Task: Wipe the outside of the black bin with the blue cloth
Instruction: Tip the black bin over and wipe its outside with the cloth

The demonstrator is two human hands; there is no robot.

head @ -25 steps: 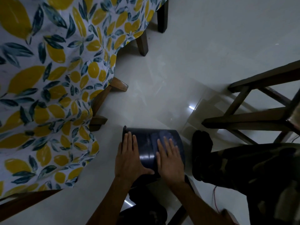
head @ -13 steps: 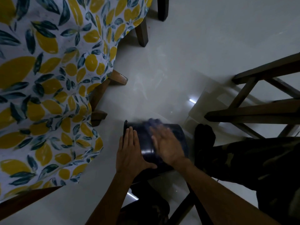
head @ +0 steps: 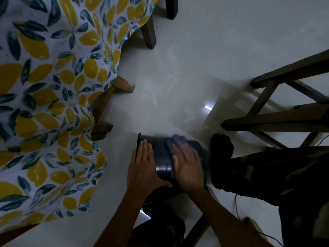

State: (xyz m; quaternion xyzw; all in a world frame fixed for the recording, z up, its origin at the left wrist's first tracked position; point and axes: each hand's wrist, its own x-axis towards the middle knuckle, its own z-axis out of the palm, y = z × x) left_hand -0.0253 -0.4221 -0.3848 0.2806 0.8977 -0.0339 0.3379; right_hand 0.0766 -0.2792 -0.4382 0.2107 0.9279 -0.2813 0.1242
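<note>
i see the bin (head: 162, 154) lying on its side on the floor (head: 178, 77), just in front of me, with its open rim pointing left. it lies that way so its round wall faces up and is easy to reach.

my left hand (head: 144, 166) is flat on the bin near the rim, fingers straight and close together. i think it presses down so the bin does not roll away.

my right hand (head: 187, 166) is spread flat on the cloth (head: 175, 139), which lies on the bin's wall near its bottom end. a bit of cloth sticks out past my fingertips. the flat hand pushes the cloth hard against the wall so it rubs well. the hand looks blurry.

my leg (head: 267, 173) is right beside the bin's bottom end; maybe it blocks it from sliding. i cannot see the bin's underside.
</note>
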